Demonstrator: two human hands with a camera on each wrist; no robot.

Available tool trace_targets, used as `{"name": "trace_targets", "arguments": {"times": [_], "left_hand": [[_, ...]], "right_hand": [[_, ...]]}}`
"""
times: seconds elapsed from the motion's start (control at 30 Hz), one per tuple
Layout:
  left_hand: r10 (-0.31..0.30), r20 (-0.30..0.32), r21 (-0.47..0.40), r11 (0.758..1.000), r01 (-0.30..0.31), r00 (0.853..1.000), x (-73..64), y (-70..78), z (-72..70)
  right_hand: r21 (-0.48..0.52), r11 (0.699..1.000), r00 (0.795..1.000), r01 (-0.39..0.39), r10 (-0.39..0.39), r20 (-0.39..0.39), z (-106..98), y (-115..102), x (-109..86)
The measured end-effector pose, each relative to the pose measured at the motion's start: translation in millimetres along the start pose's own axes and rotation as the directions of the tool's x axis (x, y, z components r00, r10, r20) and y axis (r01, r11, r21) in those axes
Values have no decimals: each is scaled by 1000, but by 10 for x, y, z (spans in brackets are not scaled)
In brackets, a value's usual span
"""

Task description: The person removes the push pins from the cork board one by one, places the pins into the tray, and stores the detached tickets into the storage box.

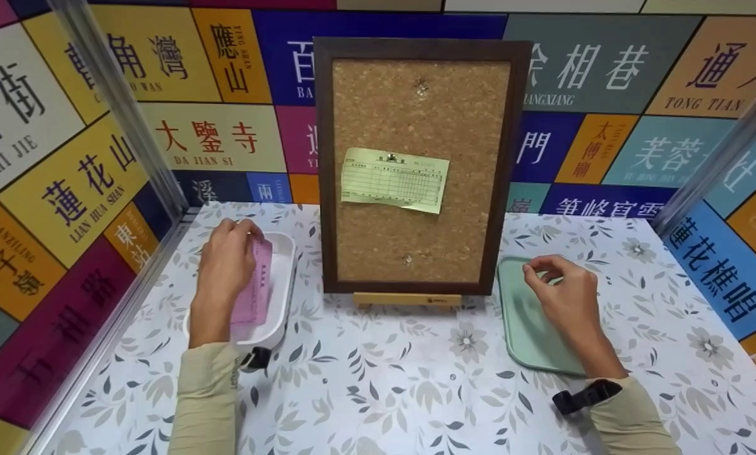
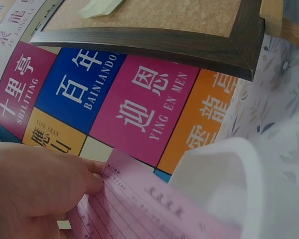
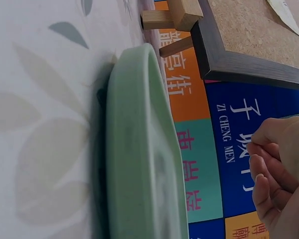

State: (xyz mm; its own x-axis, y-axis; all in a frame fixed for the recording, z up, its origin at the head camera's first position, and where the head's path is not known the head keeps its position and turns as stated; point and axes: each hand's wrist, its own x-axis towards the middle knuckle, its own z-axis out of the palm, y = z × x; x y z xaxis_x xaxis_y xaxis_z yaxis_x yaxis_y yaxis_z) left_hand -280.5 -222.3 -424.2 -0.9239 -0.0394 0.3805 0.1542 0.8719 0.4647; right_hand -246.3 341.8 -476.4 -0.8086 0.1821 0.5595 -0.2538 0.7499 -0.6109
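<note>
My left hand [image 1: 227,262] pinches the upper edge of a pink printed form slip [image 1: 261,281] over a white tray [image 1: 283,265]. The left wrist view shows the ruled pink slip [image 2: 134,194] between thumb and fingers, its far part inside the tray wall. Above a green tray [image 1: 529,347], my right hand [image 1: 567,294] has its fingers curled, thumb tip near the index finger; no object shows between them. A corkboard [image 1: 378,246] in a dark frame stands upright between the trays. One yellow-green form slip [image 1: 390,183] hangs on it, slightly tilted, with a pin at its top.
Clear pins [image 1: 421,87] show near the corkboard's top and bottom. A wooden stand [image 1: 409,299] supports the board. The floral tablecloth [image 1: 384,379] spreads in front. Panels printed with place names [image 1: 207,136] enclose the back and sides, with metal posts [image 1: 122,107] at the corners.
</note>
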Motion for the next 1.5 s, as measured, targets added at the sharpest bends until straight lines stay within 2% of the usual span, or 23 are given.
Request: {"name": "trace_targets", "arguments": {"times": [0.2,0.47,0.63,0.77,0.93,1.07,1.3,1.5], "left_hand": [[10,33,19,1000,-11,999,-14,-72,41],[44,130,28,998,-48,990,-35,-97,108],[0,226,68,998,-15,974,-45,-82,125],[-22,263,96,995,-3,964,-39,-84,134],[-32,266,99,995,6,963,-48,-74,125],[-8,249,79,997,-12,969,-62,-44,120],[17,256,67,997,-35,967,-48,14,120],[16,262,39,999,-27,965,-23,67,98]], "right_hand": [[-42,997,992,-60,64,110,37,28,-9],[-34,997,970,-68,74,232,110,45,-34],[-80,992,956,-97,115,270,87,77,-48],[-110,987,944,-116,144,295,62,119,-54],[-152,981,936,-122,165,310,30,147,-67],[-176,978,935,-113,165,314,23,156,-76],[-176,977,925,-122,176,336,37,173,-81],[-173,978,929,-117,170,329,26,187,-87]]}}
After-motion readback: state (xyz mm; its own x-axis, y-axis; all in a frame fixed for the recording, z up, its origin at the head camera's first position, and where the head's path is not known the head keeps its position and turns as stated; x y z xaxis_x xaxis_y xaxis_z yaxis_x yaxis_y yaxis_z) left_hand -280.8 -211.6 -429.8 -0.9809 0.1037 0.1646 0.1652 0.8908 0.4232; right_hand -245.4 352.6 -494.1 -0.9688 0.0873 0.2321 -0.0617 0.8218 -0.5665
